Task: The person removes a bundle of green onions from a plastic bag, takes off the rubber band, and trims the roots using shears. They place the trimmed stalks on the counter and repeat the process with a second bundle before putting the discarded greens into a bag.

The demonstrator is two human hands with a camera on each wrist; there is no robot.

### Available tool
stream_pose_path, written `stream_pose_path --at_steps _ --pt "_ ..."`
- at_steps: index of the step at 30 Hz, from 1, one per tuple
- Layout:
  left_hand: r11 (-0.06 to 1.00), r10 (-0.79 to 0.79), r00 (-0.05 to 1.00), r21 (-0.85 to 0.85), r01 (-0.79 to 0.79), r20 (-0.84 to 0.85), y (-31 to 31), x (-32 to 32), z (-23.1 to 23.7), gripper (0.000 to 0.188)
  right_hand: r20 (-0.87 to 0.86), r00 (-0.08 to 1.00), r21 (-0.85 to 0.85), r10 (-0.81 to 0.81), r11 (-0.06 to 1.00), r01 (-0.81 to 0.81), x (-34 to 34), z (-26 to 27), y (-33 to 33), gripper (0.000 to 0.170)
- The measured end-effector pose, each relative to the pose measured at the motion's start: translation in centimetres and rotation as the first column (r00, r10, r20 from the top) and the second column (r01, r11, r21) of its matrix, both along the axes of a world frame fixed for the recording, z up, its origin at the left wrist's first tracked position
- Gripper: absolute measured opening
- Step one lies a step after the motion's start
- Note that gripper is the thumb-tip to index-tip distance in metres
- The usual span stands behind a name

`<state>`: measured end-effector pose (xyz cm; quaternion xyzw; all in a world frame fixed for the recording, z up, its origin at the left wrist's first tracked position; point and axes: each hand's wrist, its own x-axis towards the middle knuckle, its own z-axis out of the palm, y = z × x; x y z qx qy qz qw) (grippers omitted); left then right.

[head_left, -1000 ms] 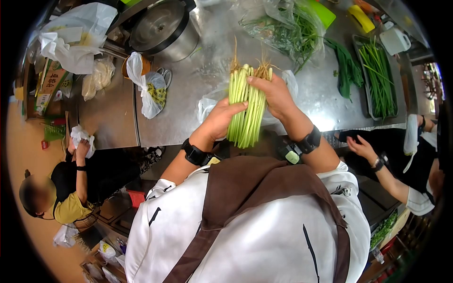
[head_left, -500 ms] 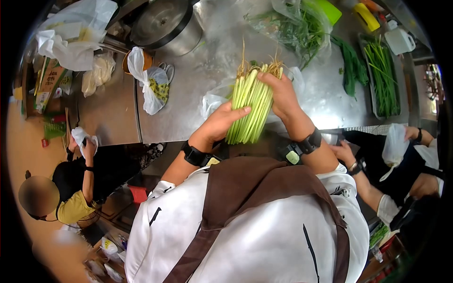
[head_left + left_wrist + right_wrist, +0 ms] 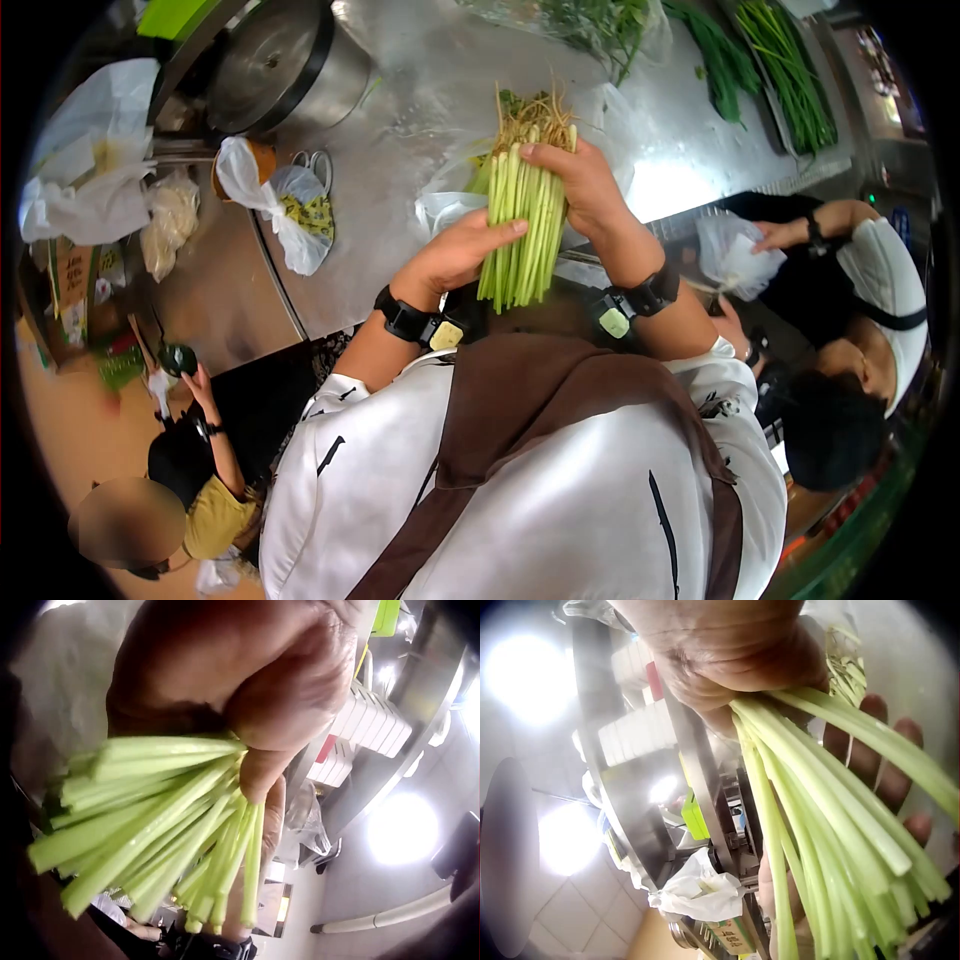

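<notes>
Two hands hold one thick bunch of pale green stalks with tangled brown roots (image 3: 525, 225) in the middle, above the near edge of the shiny steel table (image 3: 425, 95); roots point far, cut ends near. The left hand (image 3: 468, 248) curls round the left side, thumb across the stalks; the right hand (image 3: 585, 190) grips the right side close to the roots, its thumb pressed on top.

Just beyond the left hand lies a crumpled white plastic bag (image 3: 445, 210), partly hidden by the bunch. Farther left sit a tied white plastic bag with yellow-and-black contents (image 3: 302, 218), grey-handled scissors (image 3: 320, 170) and a lidded steel pot (image 3: 345, 75). On the far side, leafy greens in clear plastic (image 3: 605, 30) lie left of loose dark green leaves (image 3: 720, 70) and a metal tray (image 3: 766, 92) of long green stalks (image 3: 790, 70). At near right, another person holds a translucent white plastic bag (image 3: 735, 260).
</notes>
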<state>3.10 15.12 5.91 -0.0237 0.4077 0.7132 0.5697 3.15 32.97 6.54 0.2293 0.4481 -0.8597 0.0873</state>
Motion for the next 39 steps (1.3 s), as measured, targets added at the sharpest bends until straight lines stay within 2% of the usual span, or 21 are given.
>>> stream_pose_path --at_steps 3,5,7,8,10,11,13,15,16,20,22,26,28,29,32,34,35,38,39 --pt "0.998 -0.056 0.998 0.023 0.056 0.036 0.1 -0.1 -0.7 0.037 0.023 0.999 -0.004 -0.040 0.999 0.040 1.0 0.1 -0.4 0.018" --pt "0.999 -0.039 0.999 0.029 0.038 0.037 0.4 0.5 -1.4 0.038 0.031 0.998 -0.010 -0.052 0.999 0.052 1.3 0.4 -0.5 0.020" --pt "0.991 -0.032 0.996 0.124 0.042 -0.081 1.0 1.2 -1.1 0.048 0.021 0.999 0.010 -0.030 0.999 0.030 1.5 0.0 -0.4 0.021" --pt "0.991 0.003 1.000 0.137 -0.002 -0.013 1.4 1.7 -0.5 0.047 0.012 1.000 0.014 -0.024 1.000 0.024 1.5 -0.1 -0.5 0.021" --pt "0.994 0.025 1.000 0.107 -0.024 -0.008 1.6 1.7 -0.6 0.045 -0.026 1.000 0.162 -0.010 0.987 0.014 1.4 -0.4 -0.6 0.025" --pt "0.997 0.039 0.999 0.066 -0.040 0.017 1.5 2.0 -0.6 0.042 -0.036 0.999 0.157 0.001 0.988 0.004 1.3 -0.1 -0.6 0.025" --pt "0.994 0.106 0.994 -0.006 -0.106 0.011 1.8 2.5 -0.3 0.038 -0.155 0.988 0.320 -0.022 0.945 0.072 1.1 0.6 -0.8 0.026" --pt "0.962 0.199 0.976 0.171 -0.211 0.089 1.7 2.4 0.2 0.038 -0.155 0.987 0.227 -0.043 0.971 0.078 1.1 1.8 -0.5 0.026" --pt "0.965 0.209 0.977 0.156 -0.213 0.040 1.9 2.4 0.8 0.039 -0.131 0.990 0.150 -0.057 0.986 0.077 1.3 2.0 -0.2 0.027" --pt "0.978 0.186 0.982 0.105 -0.182 -0.025 1.9 3.2 1.4 0.042 -0.175 0.983 0.125 -0.050 0.990 0.073 2.0 1.5 1.4 0.026" --pt "0.978 0.195 0.979 0.079 -0.191 -0.050 2.2 4.0 1.7 0.042 -0.237 0.971 0.200 0.032 0.980 0.017 2.7 1.4 2.2 0.024" --pt "0.970 0.230 0.971 0.095 -0.224 -0.061 2.7 5.2 1.8 0.041 -0.269 0.961 0.194 0.056 0.981 -0.003 3.9 1.8 3.1 0.027" --pt "0.969 0.241 0.967 0.076 -0.235 -0.083 2.9 5.8 2.2 0.041 -0.264 0.965 0.269 -0.003 0.960 0.076 4.7 2.1 3.0 0.033" --pt "0.966 0.252 0.964 0.073 -0.246 -0.084 3.0 6.2 2.4 0.041 -0.264 0.964 0.266 0.008 0.962 0.065 5.0 2.1 3.0 0.033" --pt "0.954 0.300 0.950 0.034 -0.298 -0.085 3.3 7.4 3.2 0.040 -0.267 0.958 0.256 0.106 0.966 -0.035 6.0 1.7 3.0 0.038" --pt "0.946 0.323 0.943 0.001 -0.324 -0.081 3.4 8.0 3.5 0.040 -0.388 0.901 0.381 0.193 0.924 -0.034 6.3 1.3 2.8 0.040" --pt "0.942 0.336 0.938 -0.002 -0.337 -0.084 3.3 8.2 3.4 0.040 -0.390 0.898 0.378 0.204 0.925 -0.047 6.4 1.3 2.8 0.040" --pt "0.937 0.347 0.929 0.013 -0.348 -0.126 3.0 9.0 3.1 0.037 -0.403 0.902 0.387 0.152 0.922 0.018 6.6 1.5 2.6 0.042" --pt "0.939 0.333 0.930 -0.032 -0.342 -0.157 3.1 9.1 3.6 0.036 -0.491 0.859 0.517 0.145 0.842 0.153 6.5 2.0 2.8 0.043"
